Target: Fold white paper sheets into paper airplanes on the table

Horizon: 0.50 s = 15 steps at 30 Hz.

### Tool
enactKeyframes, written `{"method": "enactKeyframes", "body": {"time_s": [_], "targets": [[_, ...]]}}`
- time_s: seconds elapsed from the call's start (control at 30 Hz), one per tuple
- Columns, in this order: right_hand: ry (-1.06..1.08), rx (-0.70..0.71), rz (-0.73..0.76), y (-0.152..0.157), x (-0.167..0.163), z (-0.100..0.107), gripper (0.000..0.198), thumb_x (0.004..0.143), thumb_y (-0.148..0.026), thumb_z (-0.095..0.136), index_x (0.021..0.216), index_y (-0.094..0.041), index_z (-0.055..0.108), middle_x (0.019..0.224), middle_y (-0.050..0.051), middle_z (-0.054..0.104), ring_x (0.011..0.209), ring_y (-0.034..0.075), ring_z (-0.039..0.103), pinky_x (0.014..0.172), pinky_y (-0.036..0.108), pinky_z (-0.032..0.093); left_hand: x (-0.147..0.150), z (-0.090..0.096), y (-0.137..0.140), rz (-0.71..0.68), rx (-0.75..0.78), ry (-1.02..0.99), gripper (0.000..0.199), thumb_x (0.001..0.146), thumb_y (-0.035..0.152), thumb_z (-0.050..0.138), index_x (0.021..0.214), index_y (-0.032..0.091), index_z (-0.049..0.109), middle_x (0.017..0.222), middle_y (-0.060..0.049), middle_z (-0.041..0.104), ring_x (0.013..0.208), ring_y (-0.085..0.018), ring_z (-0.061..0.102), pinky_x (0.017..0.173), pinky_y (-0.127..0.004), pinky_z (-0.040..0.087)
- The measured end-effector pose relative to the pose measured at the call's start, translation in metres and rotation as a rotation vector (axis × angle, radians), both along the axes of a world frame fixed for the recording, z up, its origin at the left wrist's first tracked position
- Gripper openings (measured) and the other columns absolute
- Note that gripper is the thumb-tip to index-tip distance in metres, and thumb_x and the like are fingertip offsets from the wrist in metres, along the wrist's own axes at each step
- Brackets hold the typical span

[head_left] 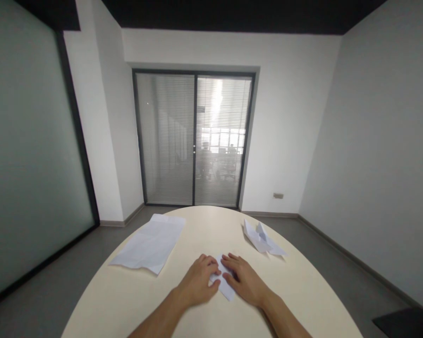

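Note:
A small folded piece of white paper (227, 290) lies on the pale round table (207, 230), near its middle and close to me. My left hand (199, 279) is at its left side, fingers bent and thumb against the paper's edge, gripping it. Across the right part of the paper, my right hand (245, 278) rests with fingers stretched out and thumb apart. Both hands cover much of the paper, so its full shape is hidden.
To the left on the table lies a larger creased sheet of white paper (151, 244). A folded white paper shape (262, 238) with raised flaps sits at the right. Beyond the table's curved edge stand a glass door with blinds (169, 141) and white walls.

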State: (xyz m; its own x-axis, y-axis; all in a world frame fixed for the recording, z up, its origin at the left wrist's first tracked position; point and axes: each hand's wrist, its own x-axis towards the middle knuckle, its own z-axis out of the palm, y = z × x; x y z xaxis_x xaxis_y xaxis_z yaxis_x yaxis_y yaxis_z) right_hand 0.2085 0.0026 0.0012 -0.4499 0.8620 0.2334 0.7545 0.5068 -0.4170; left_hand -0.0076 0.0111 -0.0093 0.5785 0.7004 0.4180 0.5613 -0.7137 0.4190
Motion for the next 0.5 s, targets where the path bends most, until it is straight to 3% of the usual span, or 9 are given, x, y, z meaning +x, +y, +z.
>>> {"method": "enactKeyframes", "body": {"time_s": [0.2,0.33,0.5], "targets": [[-0.042,-0.062,-0.001,-0.005,-0.002,0.004,0.059,0.096,-0.058,0.04,0.144,-0.025,0.047,0.151,0.008,0.044,0.143,0.032,0.033,0.118,0.053,0.025,-0.001,0.01,-0.009,-0.062,0.0,0.011,0.011,0.084,0.021,0.062,0.094,0.022,0.065,0.112,-0.004,0.064,0.11,-0.021,0.054,0.101,-0.035,0.043],[-0.052,-0.084,0.005,-0.005,-0.001,0.003,0.058,0.098,-0.055,0.036,0.147,-0.025,0.044,0.154,0.007,0.04,0.145,0.03,0.03,0.119,0.052,0.022,-0.001,0.009,-0.012,-0.063,-0.009,0.044,0.027,0.086,0.025,0.06,0.112,0.021,0.061,0.132,-0.007,0.059,0.125,-0.023,0.05,0.112,-0.038,0.036],[-0.037,-0.079,0.023,0.0,0.0,-0.003,0.052,0.098,-0.047,0.038,0.146,-0.028,0.045,0.154,0.005,0.041,0.145,0.031,0.03,0.119,0.053,0.022,0.001,0.001,-0.005,0.012,-0.022,0.113,0.038,0.089,0.031,0.057,0.124,0.02,0.059,0.14,-0.009,0.055,0.131,-0.026,0.048,0.114,-0.044,0.033]]}}
